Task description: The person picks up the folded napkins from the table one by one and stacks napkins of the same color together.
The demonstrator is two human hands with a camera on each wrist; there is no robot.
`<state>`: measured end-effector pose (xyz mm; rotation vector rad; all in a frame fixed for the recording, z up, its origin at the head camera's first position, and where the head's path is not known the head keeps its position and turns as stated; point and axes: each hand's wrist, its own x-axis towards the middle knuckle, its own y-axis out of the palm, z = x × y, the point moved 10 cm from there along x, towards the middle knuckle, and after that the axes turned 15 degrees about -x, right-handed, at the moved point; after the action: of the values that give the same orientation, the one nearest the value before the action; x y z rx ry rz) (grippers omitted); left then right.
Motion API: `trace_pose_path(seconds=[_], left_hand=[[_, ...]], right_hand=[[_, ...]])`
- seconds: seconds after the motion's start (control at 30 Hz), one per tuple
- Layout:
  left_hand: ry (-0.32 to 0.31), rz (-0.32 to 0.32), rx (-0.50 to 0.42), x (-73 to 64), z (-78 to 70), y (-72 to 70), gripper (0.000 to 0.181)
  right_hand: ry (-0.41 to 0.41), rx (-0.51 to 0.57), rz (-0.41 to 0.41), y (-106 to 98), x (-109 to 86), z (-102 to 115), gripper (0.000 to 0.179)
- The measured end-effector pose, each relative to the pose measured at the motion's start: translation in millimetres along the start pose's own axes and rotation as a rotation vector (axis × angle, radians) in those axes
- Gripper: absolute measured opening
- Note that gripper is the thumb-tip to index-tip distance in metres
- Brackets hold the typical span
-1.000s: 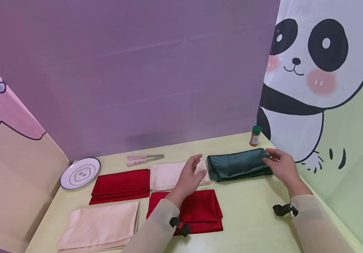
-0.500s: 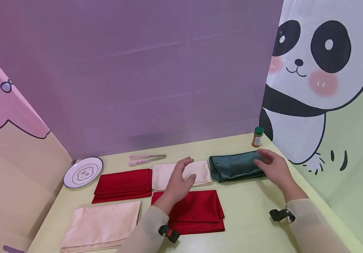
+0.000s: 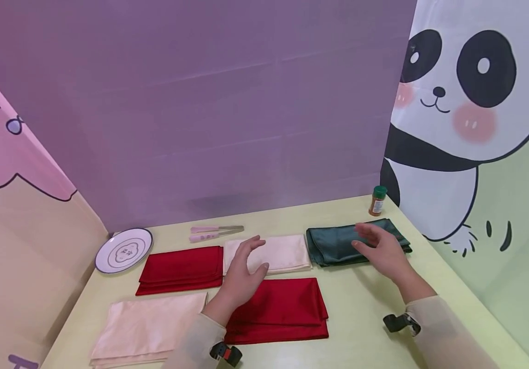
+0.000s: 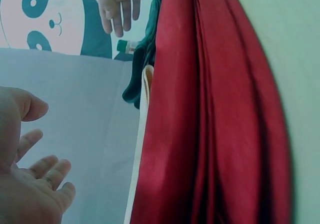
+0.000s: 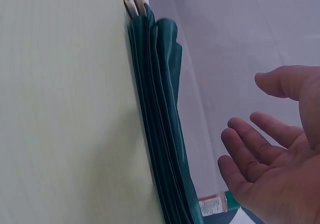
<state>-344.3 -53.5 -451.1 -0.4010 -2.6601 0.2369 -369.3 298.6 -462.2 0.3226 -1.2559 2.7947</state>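
My left hand [image 3: 240, 279] hovers over the near red folded cloth [image 3: 287, 307], its fingers relaxed and holding nothing. Behind it lies a cream folded cloth [image 3: 283, 251]. My right hand [image 3: 384, 253] is raised over the dark green folded cloth [image 3: 333, 243], fingers loosely bent and apart from it. In the right wrist view the green cloth [image 5: 157, 114] shows its stacked folds edge-on, with a gap to the fingers. The left wrist view has the red cloth's [image 4: 175, 114] layers beside the left hand [image 4: 35, 179].
Another red folded cloth [image 3: 181, 269] and a pale pink folded cloth [image 3: 149, 328] lie on the left. A white plate [image 3: 123, 251] sits at the back left corner, tongs [image 3: 214, 233] by the back wall. A green-capped spice jar [image 3: 378, 201] stands at the back right.
Both hands have drawn left and slightly back toward the body. The right hand has left the green cloth's right end and is now above it. The cloths have stayed in place.
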Motion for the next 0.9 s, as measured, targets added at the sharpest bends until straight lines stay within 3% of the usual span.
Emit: trace_pose_path(seconds=[0.2, 0.4, 0.9], left_hand=[[0.003, -0.009, 0.033, -15.3, 4.0, -16.3, 0.052], [-0.047, -0.002, 0.091, -28.1, 9.7, -29.9, 0.054], [-0.115, -0.009, 0.091, -50.6, 10.2, -58.7, 0.058]], right_hand=[[-0.021, -0.010, 0.003, 6, -3.5, 13, 0.054], [-0.043, -0.017, 0.007, 9, -6.7, 24, 0.053], [-0.111, -0.009, 0.041, 25, -12.8, 53, 0.051]])
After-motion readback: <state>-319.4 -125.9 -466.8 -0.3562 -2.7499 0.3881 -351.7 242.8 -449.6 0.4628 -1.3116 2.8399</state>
